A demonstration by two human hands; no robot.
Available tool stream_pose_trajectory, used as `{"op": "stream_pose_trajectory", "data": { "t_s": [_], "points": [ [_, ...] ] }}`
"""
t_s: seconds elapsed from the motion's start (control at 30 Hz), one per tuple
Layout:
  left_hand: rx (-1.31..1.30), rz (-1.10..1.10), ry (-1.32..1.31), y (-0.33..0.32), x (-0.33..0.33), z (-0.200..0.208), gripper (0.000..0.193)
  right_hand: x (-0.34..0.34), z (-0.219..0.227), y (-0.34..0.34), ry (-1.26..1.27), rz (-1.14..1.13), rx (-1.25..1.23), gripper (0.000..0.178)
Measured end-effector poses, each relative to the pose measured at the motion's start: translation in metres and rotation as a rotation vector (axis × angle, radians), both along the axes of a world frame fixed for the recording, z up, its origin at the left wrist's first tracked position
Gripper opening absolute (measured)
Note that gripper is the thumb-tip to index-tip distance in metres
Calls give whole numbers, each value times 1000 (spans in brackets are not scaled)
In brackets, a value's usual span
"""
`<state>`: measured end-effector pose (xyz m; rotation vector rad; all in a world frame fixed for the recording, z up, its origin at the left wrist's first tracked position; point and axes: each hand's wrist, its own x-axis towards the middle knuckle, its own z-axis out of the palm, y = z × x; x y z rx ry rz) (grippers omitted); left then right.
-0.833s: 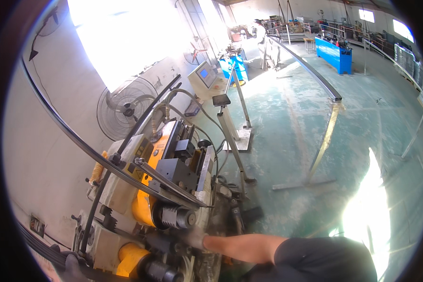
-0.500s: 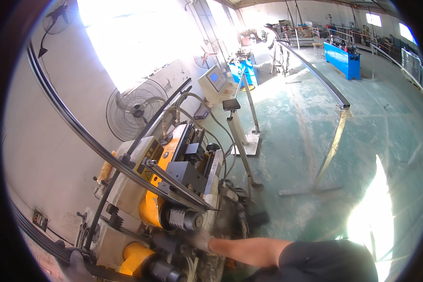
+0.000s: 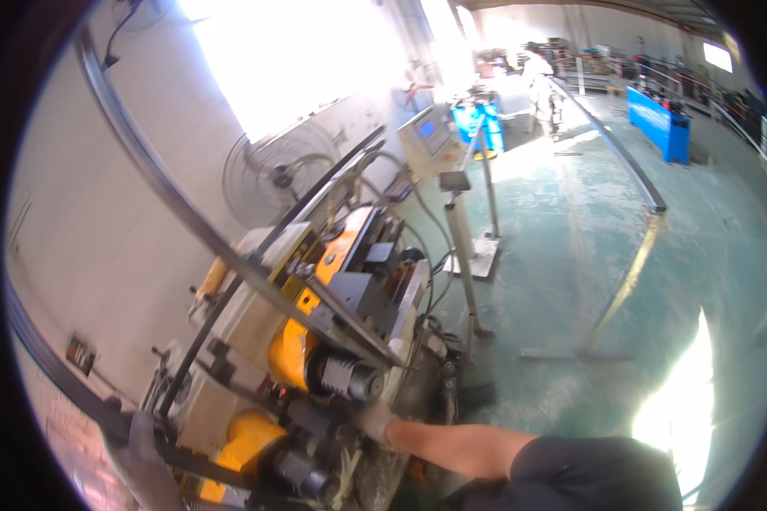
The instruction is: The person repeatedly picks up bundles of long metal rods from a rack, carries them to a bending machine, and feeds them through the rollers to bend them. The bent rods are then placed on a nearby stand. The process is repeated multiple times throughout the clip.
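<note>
A yellow, grey and black machine [image 3: 294,345] with thick round dies [image 3: 345,379] stands in front of me. At the lower left, my gloved left hand [image 3: 136,451] is closed round a long bent metal tube [image 3: 60,366], which runs along the machine's near side. My gloved right hand [image 3: 373,422] reaches in between the upper die and the lower yellow-and-black die [image 3: 294,473], beside a dark cylindrical part [image 3: 311,417]. Blur and the machine hide its fingers. Another long metal tube [image 3: 179,200] slants down from the upper left across the machine to the upper die.
A control box with a blue screen [image 3: 426,132] and a metal stand [image 3: 460,234] are beyond the machine. To the right, a long metal profile [image 3: 614,149] rests on a support [image 3: 622,281]. A person [image 3: 539,85] stands far back, near a blue bench [image 3: 659,123]. A wall fan [image 3: 281,175] is at left.
The whole view has shifted, so the machine and room sit farther right in the picture. Both hands keep nearly the same places at the tube and the machine.
</note>
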<state>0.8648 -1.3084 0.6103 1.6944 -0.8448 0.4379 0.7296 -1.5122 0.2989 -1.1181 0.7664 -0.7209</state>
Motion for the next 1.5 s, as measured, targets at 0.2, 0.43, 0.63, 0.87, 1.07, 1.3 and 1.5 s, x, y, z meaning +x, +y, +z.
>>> {"op": "stream_pose_trajectory", "data": {
  "t_s": [0.2,0.43,0.63,0.87,1.07,1.3,1.5],
  "points": [
    [-12,172,14,26,-14,15,56,19,-40,-3,-84,-8,14,61],
    [123,258,-35,25,-35,21,56,27,-80,-2,-262,-19,210,26],
    [192,172,-17,36,-28,17,60,31,-86,-5,-299,-45,101,32],
    [173,202,-14,41,-20,12,54,23,-72,-1,-273,-58,113,29],
    [173,120,-10,46,-4,12,43,25,-70,-3,-300,-30,148,30],
    [198,120,78,48,-7,13,45,28,-87,-10,-220,35,-23,30],
    [212,141,71,50,-7,15,50,31,-92,-10,-191,2,-22,32]
  ]
}}
